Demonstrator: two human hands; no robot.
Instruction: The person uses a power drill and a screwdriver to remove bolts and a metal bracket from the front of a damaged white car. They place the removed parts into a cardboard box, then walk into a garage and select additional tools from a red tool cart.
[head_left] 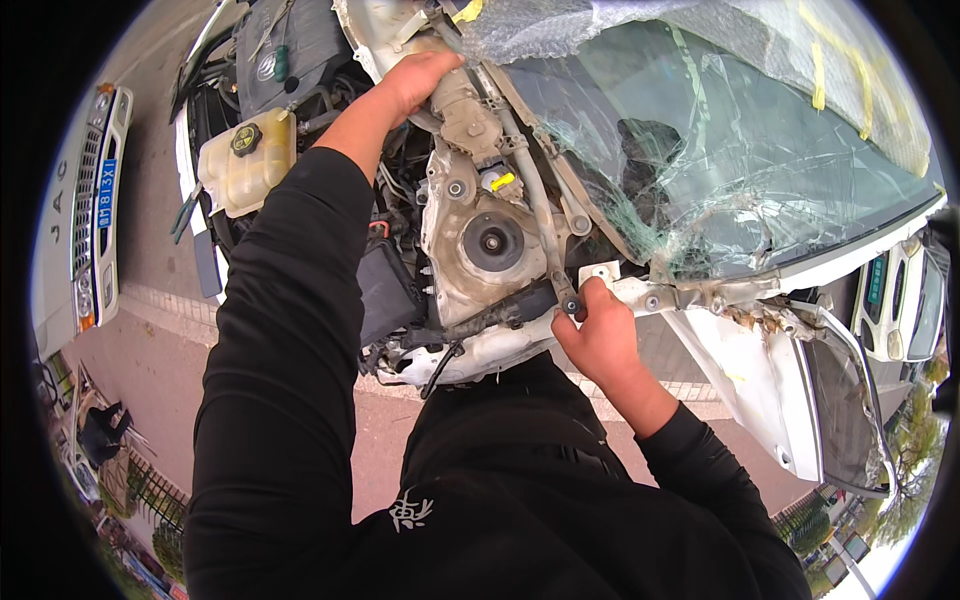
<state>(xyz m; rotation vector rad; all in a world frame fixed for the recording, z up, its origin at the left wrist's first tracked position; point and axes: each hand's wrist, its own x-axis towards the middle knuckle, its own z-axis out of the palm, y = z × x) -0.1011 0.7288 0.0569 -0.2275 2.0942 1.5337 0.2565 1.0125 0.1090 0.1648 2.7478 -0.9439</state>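
Note:
A windshield wiper linkage (537, 190), a grey metal tube with rods and a motor (466, 118), lies along the base of the shattered windshield (700, 170). Reaching far across, my left hand (418, 82) is closed over the linkage beyond the motor; its fingertips are partly hidden. At the near end, my right hand (603, 335) grips the linkage by its round mount, thumb and fingers closed. Beside the motor sits a yellow-and-white connector (501, 181). Below the tube, the round strut mount (492, 242) shows in the dirty metal body.
A coolant tank (246, 160) and engine cover (287, 55) are at the left of the bay. A dented white door (745, 380) hangs at right. Bubble wrap (700, 22) covers the roof side. A white truck (85, 210) stands at far left.

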